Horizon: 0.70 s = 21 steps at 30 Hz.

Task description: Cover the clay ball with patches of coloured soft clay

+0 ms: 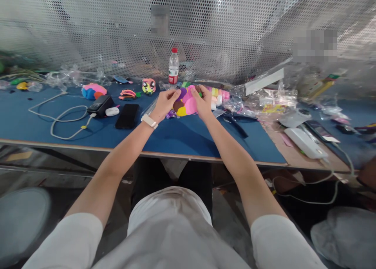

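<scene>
"What lies at the left?"

"A black power adapter [100,105] with a white cable [84,127], a white earbud case [112,111], then a black smartphone [127,116]. The left forearm comes in near the phone, so I'd keep that elbow quiet."

"And the left hand [166,103]?"

"It pinches the left edge of the multicoloured clay piece [188,101], thumb towards us; its fingers are mostly hidden behind. A light, flat thumb seems best, since clay like that probably dents easily."

"Where's the piece exactly?"

"Between both hands, held over the middle of the table [164,139], in front of the red-capped bottle [173,67]. Pink, purple, brown and yellow patches meet on it, so I'd press along the seams in small steps and turn it often, rather than squeeze one spot."

"The right hand [205,102]?"

"Pinching the opposite edge; I can't tell how firmly. Matching the left's pressure should stop the piece twisting. Further right, a dark-handled tool [239,128] and crinkled clear packaging [264,104] lie near the wrist, so leave them room."
</scene>
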Each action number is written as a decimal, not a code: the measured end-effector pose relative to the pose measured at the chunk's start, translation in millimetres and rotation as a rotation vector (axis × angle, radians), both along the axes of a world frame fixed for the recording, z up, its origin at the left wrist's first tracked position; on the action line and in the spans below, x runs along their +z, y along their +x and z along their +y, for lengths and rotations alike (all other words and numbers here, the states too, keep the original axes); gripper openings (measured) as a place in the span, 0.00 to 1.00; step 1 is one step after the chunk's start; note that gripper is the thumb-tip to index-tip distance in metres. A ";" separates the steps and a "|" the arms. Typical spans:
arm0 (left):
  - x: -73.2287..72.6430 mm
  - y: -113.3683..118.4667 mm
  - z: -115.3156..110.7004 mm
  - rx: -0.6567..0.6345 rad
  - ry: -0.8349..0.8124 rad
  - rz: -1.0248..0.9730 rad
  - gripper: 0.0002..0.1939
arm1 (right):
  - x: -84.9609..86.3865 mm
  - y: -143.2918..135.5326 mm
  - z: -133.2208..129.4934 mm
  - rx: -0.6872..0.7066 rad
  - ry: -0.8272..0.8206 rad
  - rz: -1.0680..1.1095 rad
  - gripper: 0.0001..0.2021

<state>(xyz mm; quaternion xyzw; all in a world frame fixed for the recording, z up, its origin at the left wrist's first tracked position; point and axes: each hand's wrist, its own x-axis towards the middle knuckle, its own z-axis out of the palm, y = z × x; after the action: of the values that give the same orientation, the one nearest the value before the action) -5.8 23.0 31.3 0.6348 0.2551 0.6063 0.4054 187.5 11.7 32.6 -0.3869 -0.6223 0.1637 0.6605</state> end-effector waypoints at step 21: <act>-7.0 -2.7 4.1 0.024 0.062 0.109 0.32 | 0.2 -6.8 0.6 0.055 0.004 0.001 0.39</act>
<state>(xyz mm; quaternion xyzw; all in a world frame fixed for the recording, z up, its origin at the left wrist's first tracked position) -8.5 27.1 24.2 0.6762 0.2655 0.5832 0.3636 180.6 12.2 32.8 -0.3683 -0.6325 0.1808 0.6570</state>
